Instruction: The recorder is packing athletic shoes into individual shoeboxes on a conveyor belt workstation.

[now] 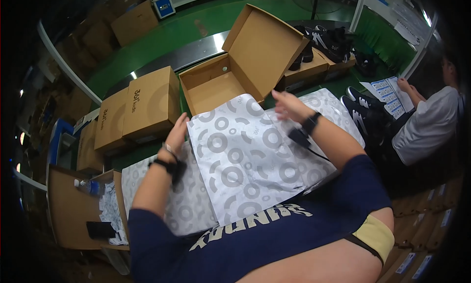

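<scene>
A large white tissue paper sheet (240, 160) with grey ring shapes lies in front of me, its far edge overlapping the near rim of an open brown shoebox (208, 84). My left hand (177, 133) is at the sheet's left edge, fingers stretched out; whether it touches the paper is unclear. Over the right side, my right hand (292, 107) is open with fingers apart, just beyond the sheet's edge. Under the sheet, more patterned paper (181, 204) spreads to both sides. The shoebox lid (267, 42) stands raised at the back.
Closed shoeboxes (149, 104) stand at left, near an open carton (73, 209) with crumpled paper, a bottle and a dark phone-like object. Black sneakers (333, 42) sit on boxes at back right. A co-worker (431, 121) at right holds a printed sheet (392, 96), beside more sneakers.
</scene>
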A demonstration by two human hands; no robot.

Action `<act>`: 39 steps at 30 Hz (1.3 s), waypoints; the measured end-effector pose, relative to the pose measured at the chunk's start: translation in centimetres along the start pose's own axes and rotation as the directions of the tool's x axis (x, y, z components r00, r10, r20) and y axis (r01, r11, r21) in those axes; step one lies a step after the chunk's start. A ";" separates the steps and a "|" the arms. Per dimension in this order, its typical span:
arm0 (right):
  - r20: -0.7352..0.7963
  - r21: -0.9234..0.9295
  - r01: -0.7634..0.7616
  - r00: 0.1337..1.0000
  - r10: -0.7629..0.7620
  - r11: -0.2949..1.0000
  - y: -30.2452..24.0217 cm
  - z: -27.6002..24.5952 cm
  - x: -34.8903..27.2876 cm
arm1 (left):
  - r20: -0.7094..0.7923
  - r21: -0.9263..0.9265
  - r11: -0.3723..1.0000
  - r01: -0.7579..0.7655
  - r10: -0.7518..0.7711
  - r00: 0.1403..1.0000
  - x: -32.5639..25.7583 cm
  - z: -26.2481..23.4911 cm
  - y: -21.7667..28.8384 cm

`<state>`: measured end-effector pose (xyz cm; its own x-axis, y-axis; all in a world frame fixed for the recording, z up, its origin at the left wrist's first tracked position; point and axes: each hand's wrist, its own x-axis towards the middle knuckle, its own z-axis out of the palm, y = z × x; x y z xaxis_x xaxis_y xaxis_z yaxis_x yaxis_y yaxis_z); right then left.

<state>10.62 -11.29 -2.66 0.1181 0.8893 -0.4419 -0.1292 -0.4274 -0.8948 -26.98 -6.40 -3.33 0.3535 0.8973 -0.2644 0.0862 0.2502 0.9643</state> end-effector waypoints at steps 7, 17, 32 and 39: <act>0.683 -0.357 0.249 0.727 0.070 0.900 2.6 1.9 -15.4 | 0.058 -0.322 0.947 0.008 0.011 0.998 -15.6 9.7 -0.3; 0.476 -0.034 0.230 0.860 -0.187 0.973 -8.8 5.3 -3.2 | 0.101 -0.511 0.859 0.029 0.027 0.994 0.8 4.0 9.2; 0.551 -0.696 0.706 0.643 -0.532 0.132 -1.3 5.7 -2.0 | -0.718 0.687 0.370 0.625 0.477 0.507 -20.0 -33.0 -1.9; 0.350 -0.728 0.537 0.826 -0.442 0.426 0.3 4.8 -1.0 | -0.811 0.548 0.050 0.835 -0.211 0.545 -29.7 -30.8 -14.8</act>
<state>5.76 -11.57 -2.17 -0.1903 0.9803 0.0532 0.7249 0.1768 -0.6658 -67.47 -25.49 -10.06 -0.5809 0.7315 -0.3570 0.8102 0.5619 -0.1668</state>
